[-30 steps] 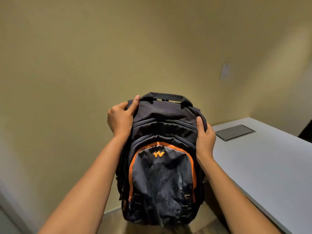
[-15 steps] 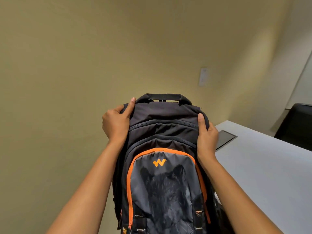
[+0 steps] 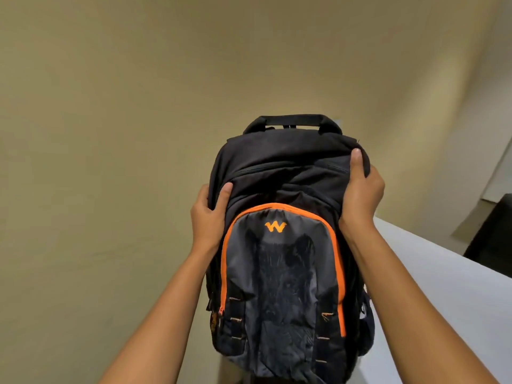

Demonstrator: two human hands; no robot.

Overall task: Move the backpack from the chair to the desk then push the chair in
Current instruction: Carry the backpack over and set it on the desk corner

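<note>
A plain beige wall (image 3: 124, 134) fills most of what there is to see, running behind everything. Off to the right stretches the pale grey, smooth-topped desk (image 3: 443, 300), its near edge running diagonally from the upper middle down toward the lower right. At the far right, behind the desk, stands a dark, blocky shape (image 3: 493, 234) that I cannot identify for certain; above it a lighter panel of wall (image 3: 498, 173) angles away.

In front of the wall, the black fabric backpack with a grey front pocket outlined by an orange zip and an orange W-shaped logo (image 3: 279, 261) is held upright in the air, its padded top handle (image 3: 292, 121) uppermost. Its right side overlaps the desk's edge; whether its bottom touches the desk is hidden from here.

Both bare forearms reach up from the bottom of the view. The left hand (image 3: 209, 214) grips the backpack's left side just above the orange zip, thumb pressed across the front fabric, the other fingers curled out of sight behind. The right hand (image 3: 360, 195) sits higher, clamped on the upper right shoulder of the backpack, thumb pointing up along the front and the remaining fingers wrapped round the far side.
</note>
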